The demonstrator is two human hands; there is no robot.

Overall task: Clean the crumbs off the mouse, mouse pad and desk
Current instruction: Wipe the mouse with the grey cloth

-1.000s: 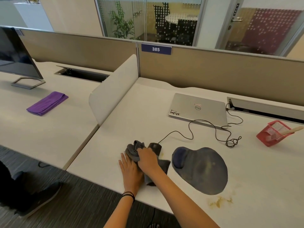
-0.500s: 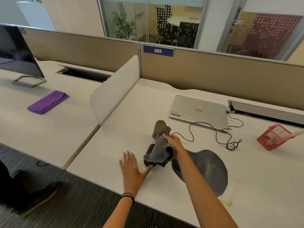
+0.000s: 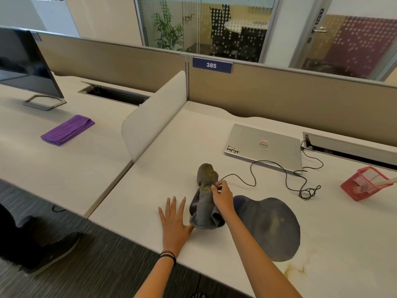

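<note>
Grey ribbed cloth [image 3: 205, 209], bunched and stained yellowish at its far end, lies on the pale desk [image 3: 335, 231] near the front edge. The right hand [image 3: 222, 195] pinches the cloth at mid-length, fingers closed on the fabric. The left hand [image 3: 174, 220] rests flat on the desk beside the cloth, fingers spread and holding nothing. The mouse itself cannot be made out; its thin black cable [image 3: 285, 175] runs from under the cloth toward the closed silver laptop [image 3: 264, 147] at the back edge. The dark blue mouse pad [image 3: 270, 224], dusted with crumbs, lies just right of the cloth. Yellow crumb residue [image 3: 293, 271] marks the desk at the front edge.
</note>
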